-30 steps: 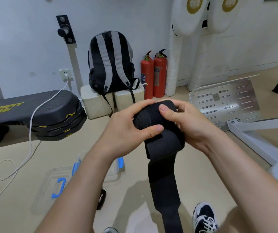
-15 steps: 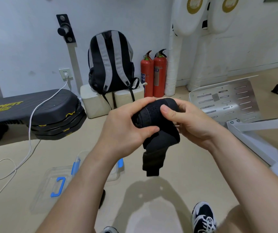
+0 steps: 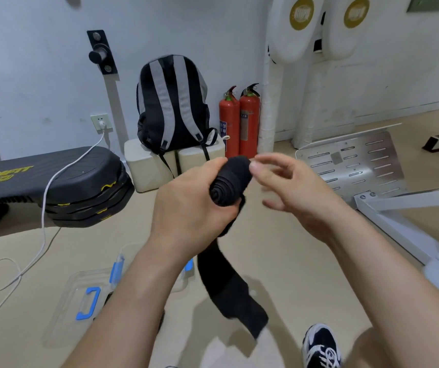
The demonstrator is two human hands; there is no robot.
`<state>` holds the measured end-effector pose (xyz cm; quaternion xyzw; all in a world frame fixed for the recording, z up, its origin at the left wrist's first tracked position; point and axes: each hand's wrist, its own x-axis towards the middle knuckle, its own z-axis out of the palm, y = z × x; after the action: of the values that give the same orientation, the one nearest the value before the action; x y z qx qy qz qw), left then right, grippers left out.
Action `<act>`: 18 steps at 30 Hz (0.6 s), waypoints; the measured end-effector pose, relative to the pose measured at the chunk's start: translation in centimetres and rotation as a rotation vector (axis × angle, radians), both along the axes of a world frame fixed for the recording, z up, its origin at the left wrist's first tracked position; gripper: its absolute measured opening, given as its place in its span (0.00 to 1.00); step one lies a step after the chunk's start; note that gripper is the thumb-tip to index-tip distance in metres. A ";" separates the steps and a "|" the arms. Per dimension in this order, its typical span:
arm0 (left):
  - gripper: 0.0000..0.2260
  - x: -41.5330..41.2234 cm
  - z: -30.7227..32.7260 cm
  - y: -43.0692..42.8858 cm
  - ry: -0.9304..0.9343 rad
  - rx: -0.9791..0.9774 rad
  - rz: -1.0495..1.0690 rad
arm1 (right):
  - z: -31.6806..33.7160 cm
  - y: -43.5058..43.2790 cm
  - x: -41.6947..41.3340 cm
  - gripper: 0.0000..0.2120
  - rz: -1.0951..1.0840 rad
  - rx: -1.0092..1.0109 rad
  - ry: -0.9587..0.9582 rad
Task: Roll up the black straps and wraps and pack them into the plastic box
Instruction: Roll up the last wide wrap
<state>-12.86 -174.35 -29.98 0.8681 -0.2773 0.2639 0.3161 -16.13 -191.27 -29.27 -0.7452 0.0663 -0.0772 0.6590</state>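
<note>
Caught mid-roll: you hold a black fabric wrap [image 3: 229, 181] in the air above the beige floor [image 3: 266, 261], your left hand [image 3: 191, 208] with its grip curled round the rolled part, the spiral end facing you. Your right hand [image 3: 292, 200] hovers just beside the roll, grip spread and holding nothing; motion blur hides whether a fingertip touches the cloth. 1 loose tail [image 3: 235, 296] hangs from the roll, twisted near its end. The clear plastic box with blue latches [image 3: 64, 309] sits on the floor below your left forearm, which covers part of it. The rolling looks well advanced but unfinished. To do it cleanly, flatten the twist with your right hand, feed the tail in under light tension, and line up the edges so the roll packs compactly.
</note>
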 end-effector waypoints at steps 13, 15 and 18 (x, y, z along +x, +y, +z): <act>0.34 -1.1 -0.9 -0.9 0.577 -0.297 -0.481 | -0.4 0.1 0.6 0.10 0.297 0.330 0.063; 0.34 -0.2 -0.2 0.6 0.668 -0.587 -0.450 | 0.0 -0.3 0.5 0.06 0.260 0.342 0.051; 0.27 1.5 -0.2 2.3 0.617 -0.541 -0.249 | 0.4 -1.3 0.6 0.05 0.187 0.249 0.071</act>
<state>-11.38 -172.08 -30.17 0.7522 -0.1931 0.0148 0.6298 -15.58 -192.62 -28.87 -0.6629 0.0293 0.0197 0.7479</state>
